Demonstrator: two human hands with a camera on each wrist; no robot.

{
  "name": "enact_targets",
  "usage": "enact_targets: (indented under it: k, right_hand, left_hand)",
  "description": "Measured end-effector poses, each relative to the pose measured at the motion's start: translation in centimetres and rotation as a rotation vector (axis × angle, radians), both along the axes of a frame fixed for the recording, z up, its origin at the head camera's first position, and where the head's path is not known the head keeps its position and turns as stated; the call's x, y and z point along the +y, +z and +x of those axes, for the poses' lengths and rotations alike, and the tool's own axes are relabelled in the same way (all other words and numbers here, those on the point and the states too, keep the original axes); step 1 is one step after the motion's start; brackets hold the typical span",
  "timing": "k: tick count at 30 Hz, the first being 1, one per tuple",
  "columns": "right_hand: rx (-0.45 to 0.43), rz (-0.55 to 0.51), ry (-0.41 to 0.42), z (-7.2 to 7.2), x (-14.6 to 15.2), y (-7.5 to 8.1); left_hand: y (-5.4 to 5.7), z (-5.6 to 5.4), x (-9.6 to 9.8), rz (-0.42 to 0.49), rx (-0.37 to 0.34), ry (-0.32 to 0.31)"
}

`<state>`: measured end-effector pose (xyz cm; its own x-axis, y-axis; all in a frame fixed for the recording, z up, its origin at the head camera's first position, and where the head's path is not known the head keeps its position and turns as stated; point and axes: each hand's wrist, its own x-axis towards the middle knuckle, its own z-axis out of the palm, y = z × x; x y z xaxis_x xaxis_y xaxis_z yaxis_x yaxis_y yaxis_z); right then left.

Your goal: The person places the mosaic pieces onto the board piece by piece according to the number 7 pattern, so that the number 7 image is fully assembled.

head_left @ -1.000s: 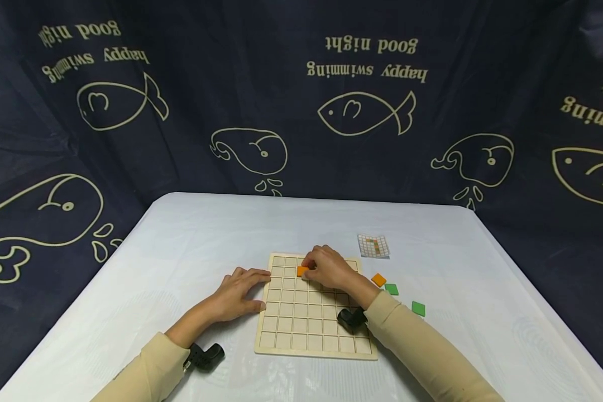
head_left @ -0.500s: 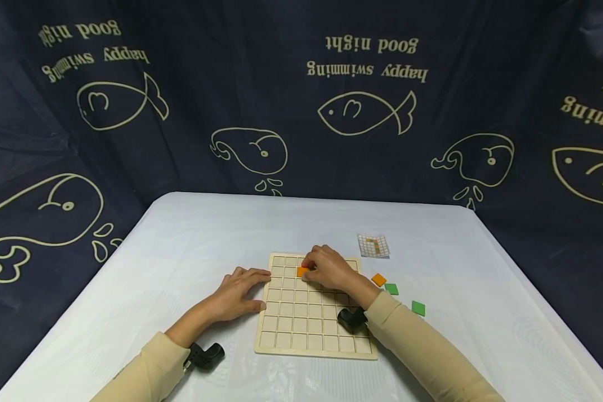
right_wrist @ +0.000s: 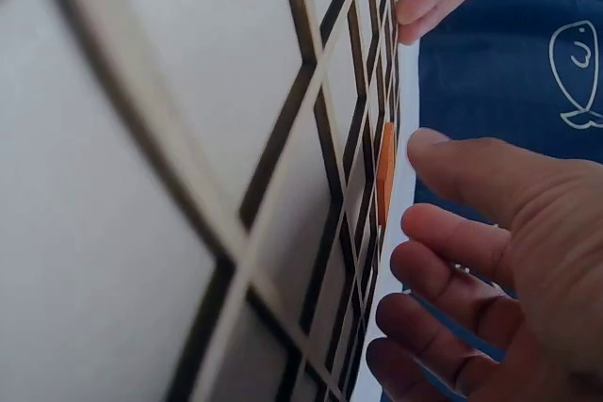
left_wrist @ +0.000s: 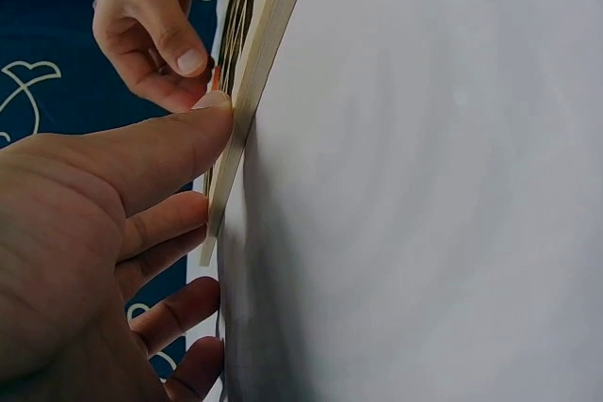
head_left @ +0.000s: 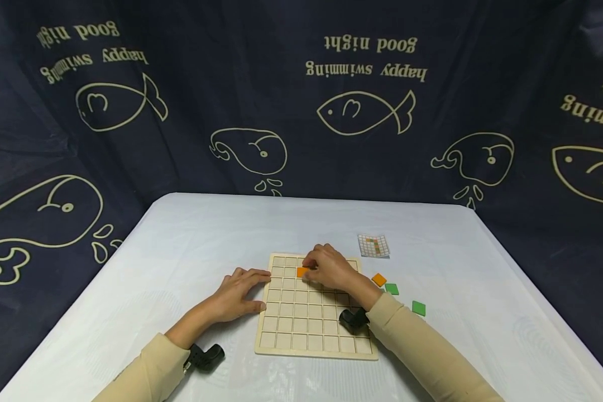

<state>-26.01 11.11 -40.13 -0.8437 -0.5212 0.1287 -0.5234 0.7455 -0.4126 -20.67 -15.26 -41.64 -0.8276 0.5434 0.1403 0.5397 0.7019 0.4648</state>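
A wooden grid board (head_left: 286, 324) lies on the table with an orange square tile (head_left: 301, 272) in one of its upper cells. My right hand (head_left: 329, 267) is over the board, fingertips right beside that tile. In the right wrist view a gap shows between the thumb (right_wrist: 431, 146) and forefinger, and the orange tile (right_wrist: 385, 176) stands just past their tips. My left hand (head_left: 233, 296) steadies the board's left edge with extended fingers. The left wrist view has the left thumb (left_wrist: 203, 134) against the board's wooden rim (left_wrist: 268, 35).
Right of the board lie another orange tile (head_left: 379, 280), a green tile (head_left: 392, 289) and a second green tile (head_left: 419, 308). Behind them is a printed grid card (head_left: 374, 246) with coloured squares. A dark printed curtain (head_left: 301, 100) hangs behind the white table (head_left: 221, 229).
Both hands keep nearly the same places. The orange tile on the board sits very slightly nearer to me than a second ago.
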Motion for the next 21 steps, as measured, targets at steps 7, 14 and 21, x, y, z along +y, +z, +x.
enact_targets:
  k: [7,14,21]
  right_hand:
    - [-0.018,-0.026,-0.021,0.3,0.4,0.7]
    - [-0.038,-0.052,-0.045,0.7,1.5,1.7]
    - [-0.046,-0.095,-0.065,1.1,3.4,2.0]
  left_hand:
    - [-0.1,0.0,-0.1,-0.003,-0.002,-0.009]
    - [-0.2,-0.1,-0.2,0.005,0.001,-0.011]
    - [0.0,0.0,-0.2,0.006,-0.010,-0.007]
